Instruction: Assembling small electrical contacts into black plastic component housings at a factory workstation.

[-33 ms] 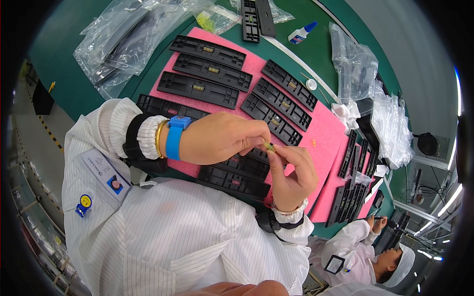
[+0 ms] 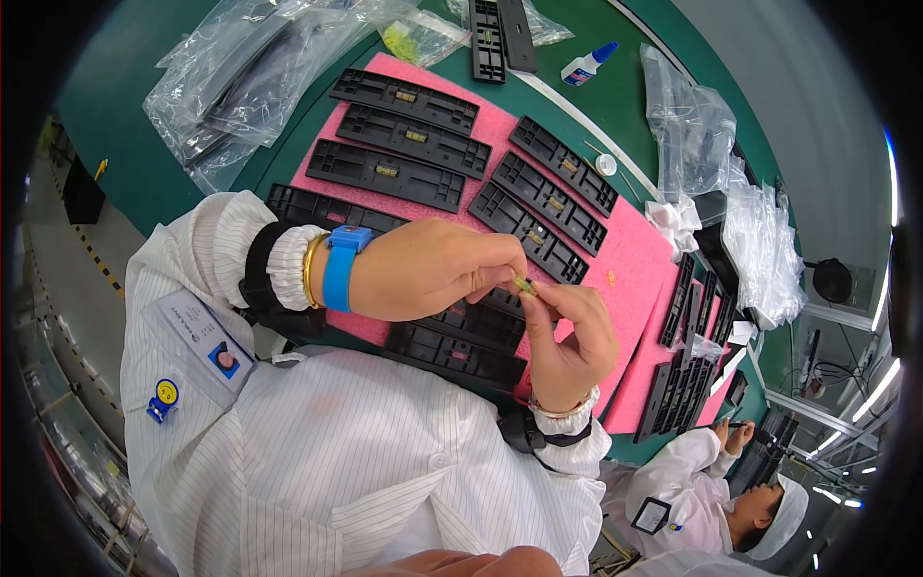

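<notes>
Both of my hands meet above the pink foam sheet (image 2: 635, 288), fingertips almost touching. A small yellow-green level vial (image 2: 524, 286) sits between them, partly covered by fingers. My left hand (image 2: 428, 269), with a blue strap on its wrist, pinches the vial from the left. My right hand (image 2: 577, 341) grips it between thumb and forefinger from the right. Beneath and beyond lie black slotted plastic bars (image 2: 385, 175); several have a yellowish vial at mid-length. A nearer black bar (image 2: 452, 356) lies partly under my left hand and wrist.
Beyond the foam stand a blue-capped glue bottle (image 2: 588, 65) and a small white cup (image 2: 606, 164). Clear plastic bags (image 2: 240, 87) lie at far left, more bags (image 2: 764, 250) at right. Further black bars (image 2: 678, 385) rest near a co-worker (image 2: 711, 490) at lower right.
</notes>
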`<state>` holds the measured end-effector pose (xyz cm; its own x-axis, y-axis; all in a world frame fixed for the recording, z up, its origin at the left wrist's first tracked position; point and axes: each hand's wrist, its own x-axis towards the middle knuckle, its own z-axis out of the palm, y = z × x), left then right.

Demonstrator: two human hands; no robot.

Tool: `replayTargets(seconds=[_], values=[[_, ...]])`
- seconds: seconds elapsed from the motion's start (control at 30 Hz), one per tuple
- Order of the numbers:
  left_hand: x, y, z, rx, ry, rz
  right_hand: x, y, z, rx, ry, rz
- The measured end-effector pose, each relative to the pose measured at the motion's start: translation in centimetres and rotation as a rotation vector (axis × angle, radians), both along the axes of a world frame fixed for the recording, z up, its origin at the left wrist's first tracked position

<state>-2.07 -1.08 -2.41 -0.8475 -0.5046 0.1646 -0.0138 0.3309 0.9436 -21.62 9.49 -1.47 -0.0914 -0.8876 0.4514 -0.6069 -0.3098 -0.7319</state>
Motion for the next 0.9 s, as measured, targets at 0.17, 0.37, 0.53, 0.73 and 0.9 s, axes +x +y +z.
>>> replayTargets(seconds=[0.17,0.37,0.53,0.73,0.9], values=[[-0.04,0.03,-0.01,-0.007,0.044,0.018,-0.07,0.01,-0.03,0.03,0.009,-0.029],[0.07,-0.08,-0.1,-0.076,0.029,-0.009,0.02,-0.08,-0.02,0.028,0.013,-0.006],[0.13,-0.04,-0.14,0.0,-0.003,-0.026,0.11,-0.06,-0.09,0.025,0.017,-0.008],[-0.11,0.05,-0.79,0.103,0.007,-0.032,0.1,-0.1,-0.25,0.02,-0.002,0.013],[-0.13,0.0,-0.79,0.127,0.0,-0.046,0.31,-0.21,-0.33,0.049,-0.103,0.024]])
